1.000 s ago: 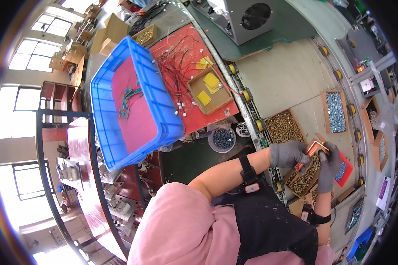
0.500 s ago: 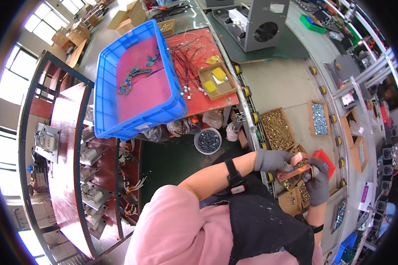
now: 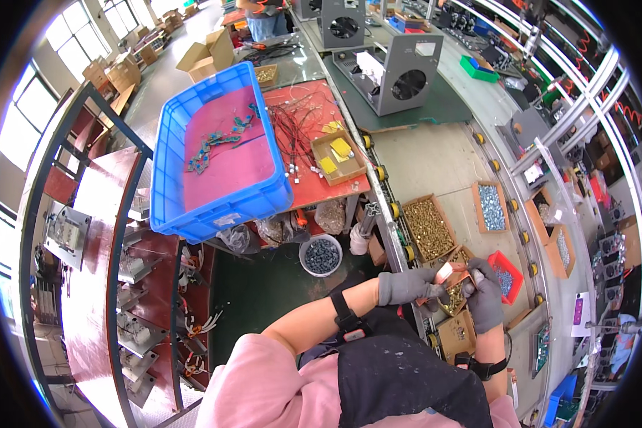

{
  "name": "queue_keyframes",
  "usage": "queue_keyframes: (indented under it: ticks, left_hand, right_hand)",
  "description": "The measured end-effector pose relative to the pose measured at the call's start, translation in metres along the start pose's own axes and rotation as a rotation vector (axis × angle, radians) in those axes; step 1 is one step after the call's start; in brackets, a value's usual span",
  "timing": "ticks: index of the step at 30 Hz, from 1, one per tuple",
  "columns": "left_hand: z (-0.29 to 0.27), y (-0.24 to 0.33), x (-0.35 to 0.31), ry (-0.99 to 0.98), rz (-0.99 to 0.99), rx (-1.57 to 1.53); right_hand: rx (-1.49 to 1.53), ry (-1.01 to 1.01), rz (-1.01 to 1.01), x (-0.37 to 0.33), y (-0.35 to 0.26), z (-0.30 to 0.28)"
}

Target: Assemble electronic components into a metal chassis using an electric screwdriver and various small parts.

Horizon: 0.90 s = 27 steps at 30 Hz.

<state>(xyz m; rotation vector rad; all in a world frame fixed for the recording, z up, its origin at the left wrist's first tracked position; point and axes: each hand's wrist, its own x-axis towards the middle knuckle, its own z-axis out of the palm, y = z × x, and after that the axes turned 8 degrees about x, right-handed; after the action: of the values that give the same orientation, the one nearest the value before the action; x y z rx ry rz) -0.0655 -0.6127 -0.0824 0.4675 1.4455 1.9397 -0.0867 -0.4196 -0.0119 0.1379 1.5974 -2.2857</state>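
Observation:
In front of me, over the small cardboard boxes, a bent flat copper bar [image 3: 452, 269] is held between both hands, one face shining brightly. My left hand [image 3: 409, 287], in a grey glove, is closed with its fingertips at the bar's near left end; part of that end is hidden. At the opposite end, the curled fingers of my gloved right hand [image 3: 486, 298] grip the bar. Beneath the hands a cardboard box [image 3: 456, 298] of brass-coloured hardware is partly covered. A red bin [image 3: 515, 285] with small silvery parts stands just right of my right hand.
A larger box of brass-coloured fasteners [image 3: 428, 227] and a box of silvery parts [image 3: 491, 207] lie farther along the roller line. Left are a blue crate [image 3: 221, 221], a red worktop [image 3: 314, 96] and a metal rack [image 3: 110, 285]. A white bucket [image 3: 321, 257] sits on the floor.
The view has shifted, so the surroundings appear lower and farther left. The copper bar has turned in my hands, and both hands still hold it.

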Motion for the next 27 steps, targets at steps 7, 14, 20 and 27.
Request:
queue_keyframes:
  ticks: [7,14,20,27]
  left_hand:
    - [0.023,0.031,-0.018,0.205,0.112,0.613]
    - [0.003,0.066,-0.076,0.416,-0.086,0.886]
    - [-0.045,0.070,-0.112,0.468,0.019,0.850]
    - [-0.170,0.113,-0.227,0.802,-0.089,1.011]
  right_hand:
    - [-0.240,0.048,-0.259,0.013,0.024,0.000]
    - [-0.100,-0.079,-0.012,0.009,0.036,0.054]
    - [0.351,-0.271,0.072,0.049,0.043,0.130]
    - [-0.102,-0.672,-0.016,0.087,0.098,0.337]
